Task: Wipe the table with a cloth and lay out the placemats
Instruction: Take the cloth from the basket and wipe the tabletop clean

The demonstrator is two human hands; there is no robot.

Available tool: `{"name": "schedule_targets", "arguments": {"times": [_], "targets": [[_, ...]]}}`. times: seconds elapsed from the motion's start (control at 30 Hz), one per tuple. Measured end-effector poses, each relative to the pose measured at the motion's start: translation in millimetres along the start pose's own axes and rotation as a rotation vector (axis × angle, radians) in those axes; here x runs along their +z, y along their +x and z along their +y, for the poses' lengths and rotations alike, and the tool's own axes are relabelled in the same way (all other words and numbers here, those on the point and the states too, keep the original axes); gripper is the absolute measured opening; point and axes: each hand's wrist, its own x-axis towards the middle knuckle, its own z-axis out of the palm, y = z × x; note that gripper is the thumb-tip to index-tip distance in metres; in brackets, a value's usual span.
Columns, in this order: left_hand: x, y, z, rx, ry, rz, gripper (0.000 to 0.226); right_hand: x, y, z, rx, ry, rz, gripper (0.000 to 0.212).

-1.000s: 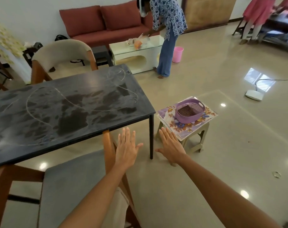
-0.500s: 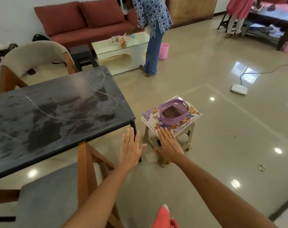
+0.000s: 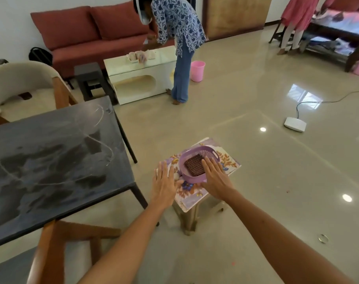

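Over the basket (image 3: 197,175), flat right hand (image 3: 214,179) hides its rim; left hand (image 3: 164,186) spread.

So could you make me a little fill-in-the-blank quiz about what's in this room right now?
1. The purple basket sits on flowery placemats stacked on a small ____.
2. Both the left hand and the right hand have ____ fingers and hold nothing.
3. The dusty dark table is on the person's ____ side.
4. The bucket on the floor by the white coffee table is ____.

Missing words: stool; straight; left; pink
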Motion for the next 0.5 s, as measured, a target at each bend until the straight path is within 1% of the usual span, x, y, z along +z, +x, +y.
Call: {"name": "schedule_targets", "arguments": {"times": [0.07,0.1,0.3,0.37,0.5], "targets": [[-2,23,13,-0.004,0.007,-0.011,0.074,-8,14,20,-0.004,0.017,-0.008,0.088],[-3,36,19,-0.001,0.001,0.001,0.072,-11,20,31,-0.005,0.024,-0.005,0.088],[-4,100,60,-0.032,0.029,0.028,0.070,-37,69,91,-0.047,0.030,-0.033,0.089],[-2,120,78,-0.070,0.031,0.049,0.070,-47,88,115,-0.084,0.018,-0.053,0.087],[5,153,110,-0.182,0.034,0.034,0.069,-61,129,163,-0.195,-0.047,-0.070,0.085]]}}
